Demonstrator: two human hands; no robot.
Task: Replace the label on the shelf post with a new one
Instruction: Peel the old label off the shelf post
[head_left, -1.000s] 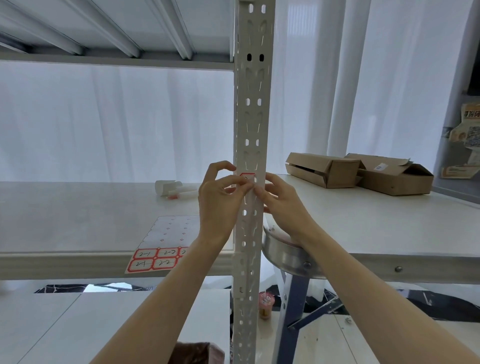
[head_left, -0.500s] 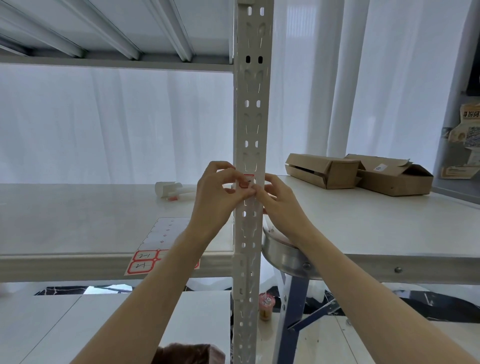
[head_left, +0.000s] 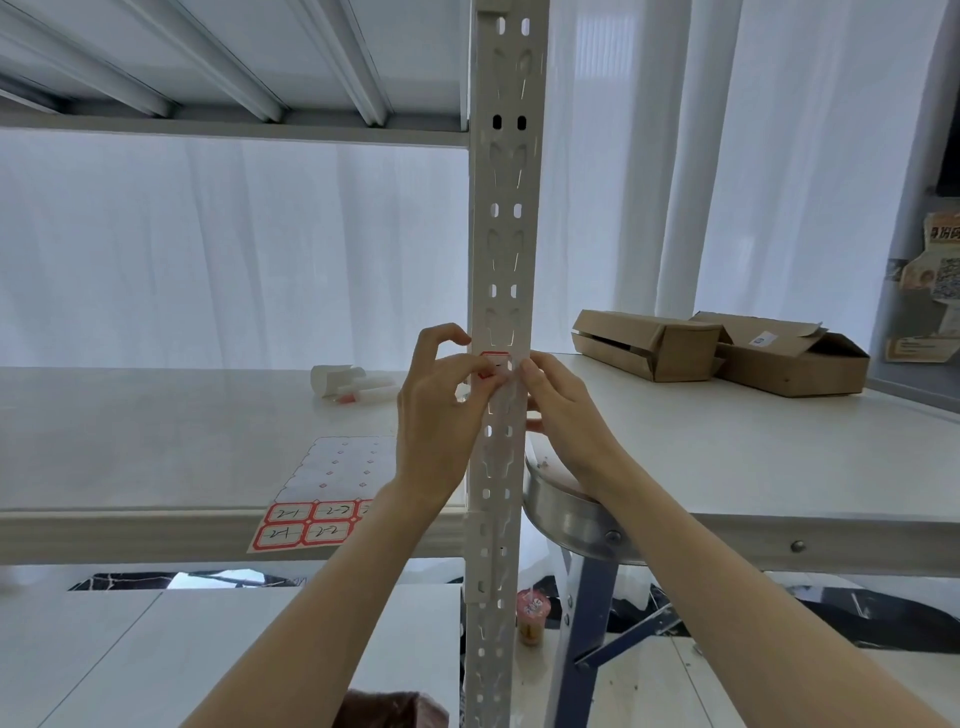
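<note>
Head view: red-bordered label (head_left: 493, 362) sits on front face of white perforated shelf post (head_left: 506, 218), just above shelf level, partly covered by fingertips. Writing on it too small to read. Left hand (head_left: 440, 415) comes in from the post's left side, thumb and forefinger pinched at the label's lower left corner, other fingers curled loose above; whether the corner is lifted or flat, cannot tell. Right hand (head_left: 569, 415) is on the post's right edge, forefinger tip touching the post just beside the label's right end, remaining fingers wrapped behind the post. Whether it grips the label or only braces the post, cannot tell. Both forearms bare, rising from the bottom of frame.

Label sheet (head_left: 332, 493) lies flat on the white shelf board (head_left: 156, 441) left of the post, hanging slightly over the front edge; the near rows keep red-framed handwritten labels, the far rows are peeled, only small red marks left. White bottle-like item (head_left: 343, 382) lies on its side farther back on the shelf. Right of the post, two open cardboard boxes (head_left: 717, 351) rest touching each other on a white table (head_left: 727, 467). Round metal stool seat (head_left: 571, 512) shows between post and table edge, under the right wrist. Small pink cup (head_left: 531, 616) stands on the floor behind the post. White curtains (head_left: 234, 249) fill the background.
</note>
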